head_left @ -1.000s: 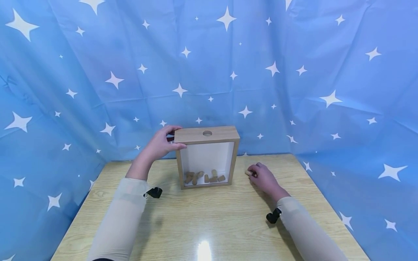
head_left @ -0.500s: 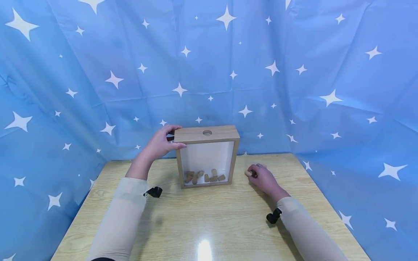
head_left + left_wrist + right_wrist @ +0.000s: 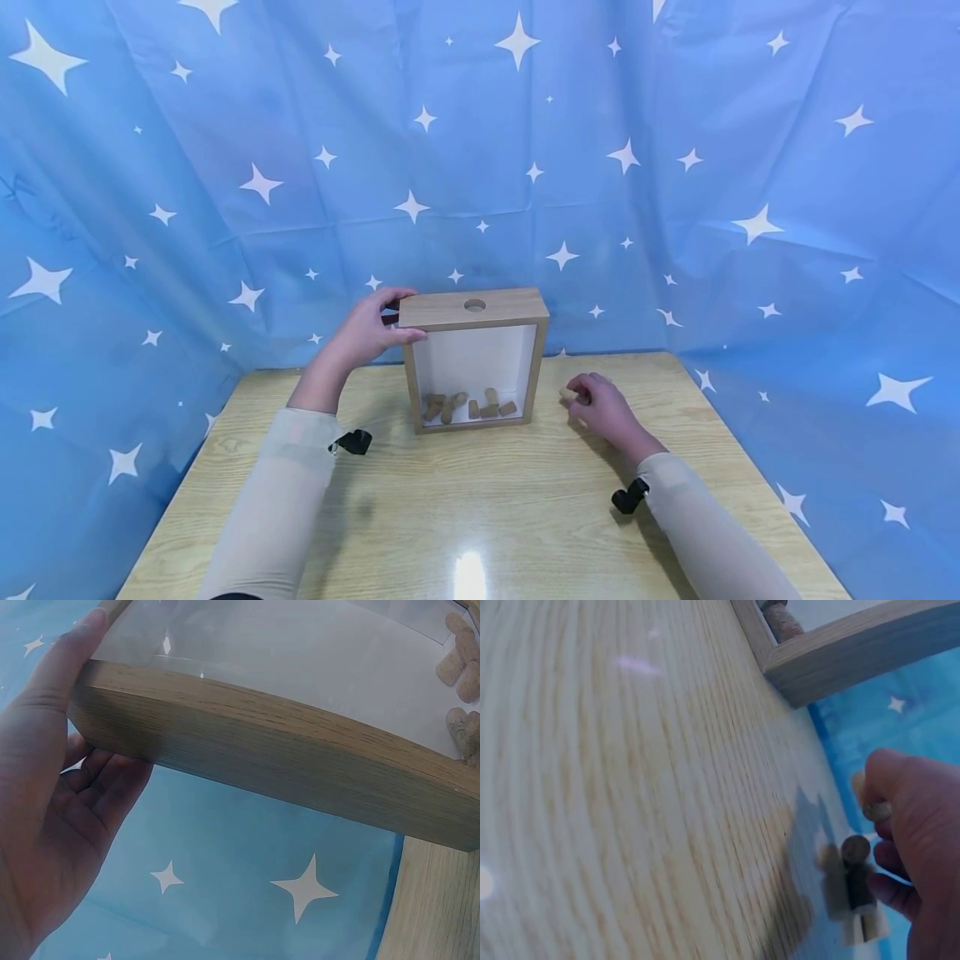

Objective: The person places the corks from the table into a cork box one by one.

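A shadow-box frame [image 3: 506, 307] of light wood, with a clear front and a round hole in its top, stands upright on the table. My left hand [image 3: 367, 332] grips its upper left corner, thumb at the front and fingers behind. Several corks [image 3: 489, 412] lie along the bottom inside. To the right of the box, just over the table, my right hand [image 3: 606, 410] pinches a cork [image 3: 567, 393] between thumb and index finger. In the right wrist view, more loose corks [image 3: 856, 849] sit on the table under that hand, partly hidden by its fingers.
The wood-grain table [image 3: 450, 500] reaches back to a blue curtain [image 3: 480, 167] with white stars, close behind the box. A black wrist camera [image 3: 628, 497] is strapped to the right sleeve, and another one [image 3: 354, 442] to the left.
My right hand has risen slightly, and the pinched cork has come up a little with it. The left hand and the box have stayed in place.
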`<state>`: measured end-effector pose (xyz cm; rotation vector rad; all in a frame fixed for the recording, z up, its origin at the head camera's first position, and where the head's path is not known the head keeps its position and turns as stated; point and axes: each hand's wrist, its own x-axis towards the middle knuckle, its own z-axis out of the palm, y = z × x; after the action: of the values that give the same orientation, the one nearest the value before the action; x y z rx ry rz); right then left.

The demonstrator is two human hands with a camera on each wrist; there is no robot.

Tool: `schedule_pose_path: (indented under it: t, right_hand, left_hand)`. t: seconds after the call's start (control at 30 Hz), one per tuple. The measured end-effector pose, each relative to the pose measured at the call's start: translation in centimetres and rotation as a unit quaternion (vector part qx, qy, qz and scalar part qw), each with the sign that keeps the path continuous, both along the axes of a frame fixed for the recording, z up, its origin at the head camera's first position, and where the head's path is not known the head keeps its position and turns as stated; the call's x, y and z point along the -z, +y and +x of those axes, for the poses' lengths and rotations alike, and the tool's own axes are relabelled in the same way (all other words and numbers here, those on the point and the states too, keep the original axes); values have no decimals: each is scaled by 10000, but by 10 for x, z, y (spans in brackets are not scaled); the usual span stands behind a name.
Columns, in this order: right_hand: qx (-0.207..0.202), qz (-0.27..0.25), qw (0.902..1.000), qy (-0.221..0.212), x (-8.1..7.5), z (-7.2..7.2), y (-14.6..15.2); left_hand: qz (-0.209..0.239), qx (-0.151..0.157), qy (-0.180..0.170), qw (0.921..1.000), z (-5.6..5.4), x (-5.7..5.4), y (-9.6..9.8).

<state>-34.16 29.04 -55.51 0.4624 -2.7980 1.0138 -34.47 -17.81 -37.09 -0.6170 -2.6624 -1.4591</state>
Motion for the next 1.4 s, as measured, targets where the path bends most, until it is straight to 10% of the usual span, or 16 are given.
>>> schedule_pose_path:
  t: [1.4]
  right_hand:
    - [-142,-1043,9905,889,-84,12,-21]
  left_hand:
    - [-23,29,61,10000,-3,4,-3]
